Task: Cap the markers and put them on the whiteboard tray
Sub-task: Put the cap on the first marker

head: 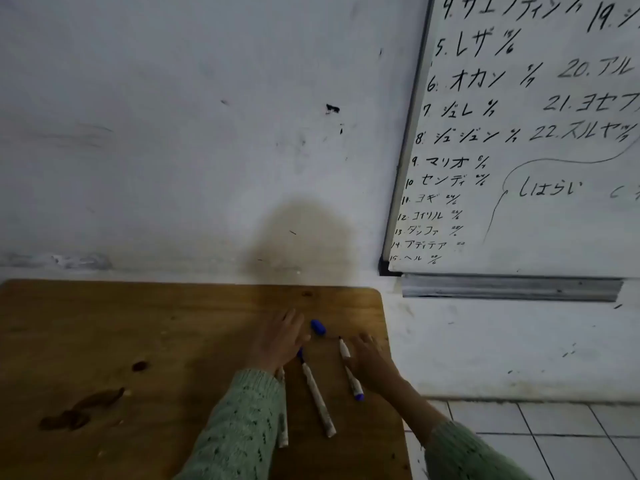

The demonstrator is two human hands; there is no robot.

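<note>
Head view: both hands flat over the wooden counter (pixel 104 323), markers between and under them.
Left grip (pixel 280 344): fingers spread, palm down, pinching nothing; loose blue cap (pixel 318 327) just off its fingertips at 2 o'clock.
Right grip (pixel 372 367): fingers spread, lying against the right marker (pixel 349 368), not closed around it.
Middle marker (pixel 317 396): uncapped, apart from both hands, tip pointing to 11 o'clock.
Left marker (pixel 282 424): mostly hidden under the left sleeve (pixel 242 427); capped or not, hard to tell.
Whiteboard tray (pixel 509 287): well apart, at 2 o'clock, under the whiteboard (pixel 554 220).
</note>
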